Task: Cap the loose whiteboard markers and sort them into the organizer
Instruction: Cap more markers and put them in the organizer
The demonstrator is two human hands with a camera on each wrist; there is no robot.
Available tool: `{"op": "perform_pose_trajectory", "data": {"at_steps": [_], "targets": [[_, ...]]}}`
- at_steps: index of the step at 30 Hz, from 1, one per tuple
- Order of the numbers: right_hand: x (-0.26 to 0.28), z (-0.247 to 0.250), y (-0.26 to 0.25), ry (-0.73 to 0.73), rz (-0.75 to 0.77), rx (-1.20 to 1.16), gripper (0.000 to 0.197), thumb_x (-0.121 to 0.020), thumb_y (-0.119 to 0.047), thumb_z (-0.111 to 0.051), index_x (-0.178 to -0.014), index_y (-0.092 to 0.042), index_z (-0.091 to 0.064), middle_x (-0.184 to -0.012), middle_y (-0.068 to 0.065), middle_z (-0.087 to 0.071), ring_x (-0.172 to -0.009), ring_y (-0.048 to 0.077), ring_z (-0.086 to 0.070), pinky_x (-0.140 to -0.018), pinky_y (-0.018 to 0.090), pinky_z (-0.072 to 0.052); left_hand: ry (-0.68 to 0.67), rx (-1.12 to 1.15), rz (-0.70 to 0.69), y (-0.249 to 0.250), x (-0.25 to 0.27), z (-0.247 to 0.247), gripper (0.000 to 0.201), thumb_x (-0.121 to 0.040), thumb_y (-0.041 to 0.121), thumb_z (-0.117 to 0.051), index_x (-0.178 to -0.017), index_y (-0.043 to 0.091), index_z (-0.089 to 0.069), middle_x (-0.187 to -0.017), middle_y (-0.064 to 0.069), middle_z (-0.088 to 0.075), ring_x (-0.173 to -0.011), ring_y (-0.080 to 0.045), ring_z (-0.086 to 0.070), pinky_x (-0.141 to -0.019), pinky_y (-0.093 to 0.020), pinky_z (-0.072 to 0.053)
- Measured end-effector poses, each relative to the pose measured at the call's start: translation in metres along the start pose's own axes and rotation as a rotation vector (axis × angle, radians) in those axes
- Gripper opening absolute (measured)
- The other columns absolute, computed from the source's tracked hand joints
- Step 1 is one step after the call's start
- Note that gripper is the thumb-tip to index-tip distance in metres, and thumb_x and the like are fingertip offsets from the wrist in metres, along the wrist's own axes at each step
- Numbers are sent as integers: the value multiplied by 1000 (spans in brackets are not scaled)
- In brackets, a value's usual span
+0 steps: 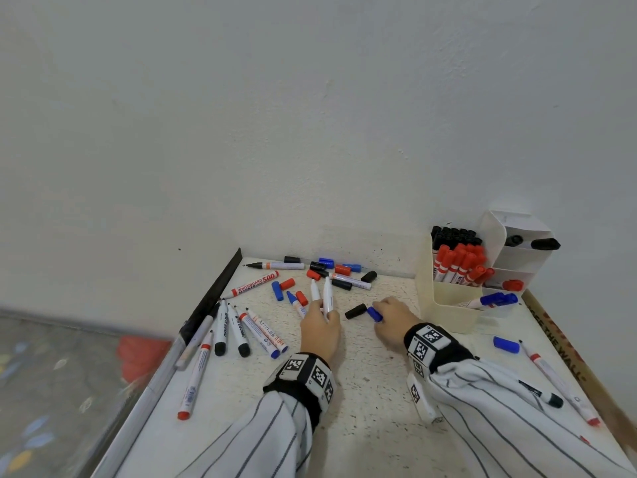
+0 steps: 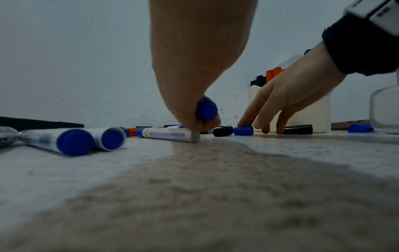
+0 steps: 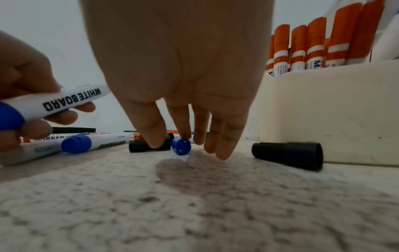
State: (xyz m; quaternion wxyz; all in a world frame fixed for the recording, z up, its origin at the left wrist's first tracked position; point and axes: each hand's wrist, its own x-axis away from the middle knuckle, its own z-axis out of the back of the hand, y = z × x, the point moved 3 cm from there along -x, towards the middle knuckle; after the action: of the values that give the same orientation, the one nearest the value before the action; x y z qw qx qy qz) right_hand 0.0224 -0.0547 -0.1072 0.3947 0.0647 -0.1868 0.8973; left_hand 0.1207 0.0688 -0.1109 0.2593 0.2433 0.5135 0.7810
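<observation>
My left hand grips two uncapped white whiteboard markers that point away from me; the left wrist view shows a blue butt end in its fist. To the right, my right hand reaches down with fairly straight fingers. Its index fingertip touches a loose blue cap lying on the table. A black cap lies just left of the blue one. The cream organizer stands at the back right with black, red and a few blue capped markers sorted inside.
Several loose markers and caps lie scattered to the left and toward the wall. Another black cap rests against the organizer's front. A blue cap and two markers lie at the right. A black strip lines the left edge.
</observation>
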Motion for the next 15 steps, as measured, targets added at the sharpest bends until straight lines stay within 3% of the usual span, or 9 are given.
{"op": "perform_pose_trajectory", "data": {"at_steps": [4, 10, 15], "targets": [[-12, 16, -4, 148, 33, -87, 42, -90, -14, -50, -132, -15, -45, -138, 6, -38, -127, 24, -35, -107, 35, -33, -12, 28, 27, -1, 0, 0, 39, -95, 19, -46, -133, 9, -41, -122, -12, -55, -105, -23, -59, -93, -38, -51], [-49, 29, -36, 168, 109, -136, 37, -91, -10, -48, -128, -12, -51, -125, 6, -51, -117, 23, -47, -101, 32, -36, 23, 41, 45, -4, -1, 0, 43, -96, 19, -44, -137, 10, -36, -127, -9, -51, -105, -21, -58, -92, -34, -52], [-92, 28, -62, 76, 208, -39, 45, -91, -15, -49, -135, -17, -44, -133, 8, -51, -118, 27, -47, -103, 39, -38, 87, 41, 59, -10, -6, -1, 38, -96, 19, -42, -134, 11, -39, -121, -11, -55, -99, -23, -61, -88, -36, -53]]}}
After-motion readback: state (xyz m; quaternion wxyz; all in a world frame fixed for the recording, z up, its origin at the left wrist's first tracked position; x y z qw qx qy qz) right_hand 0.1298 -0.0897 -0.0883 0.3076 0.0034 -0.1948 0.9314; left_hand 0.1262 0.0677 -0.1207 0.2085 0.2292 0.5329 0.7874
